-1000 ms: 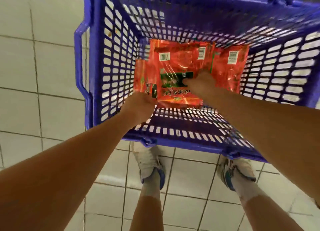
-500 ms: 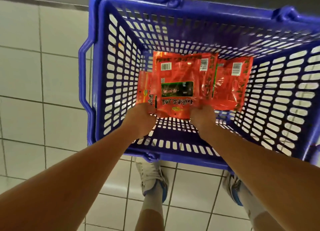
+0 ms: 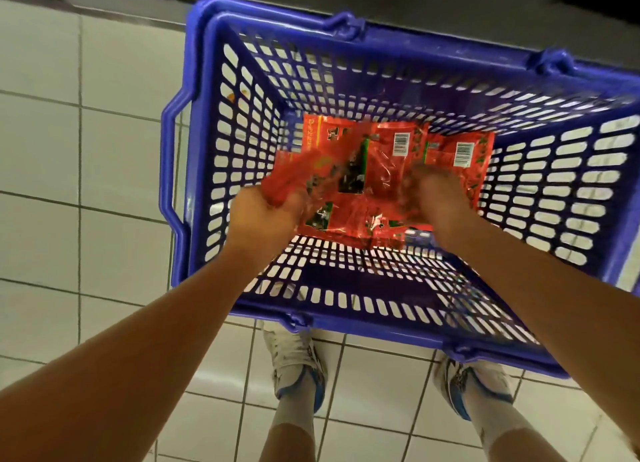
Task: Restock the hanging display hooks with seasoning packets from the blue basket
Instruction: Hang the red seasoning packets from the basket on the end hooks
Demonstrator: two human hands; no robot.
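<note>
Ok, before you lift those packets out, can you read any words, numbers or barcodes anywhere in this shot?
Nothing reads clearly.
Red seasoning packets: printed characters along the top edge and on the dark green panels, blurred by motion.
White barcode stickers on two packets: bars show, digits too small.
Blue basket: no text seen.

Motion blur smears both hands (image 3: pixel 349 205) and the red packets (image 3: pixel 367 177), hiding their fingers.

Bare forearms; white socks (image 3: pixel 493 423); white sneakers (image 3: pixel 298 361), blue trim.
</note>
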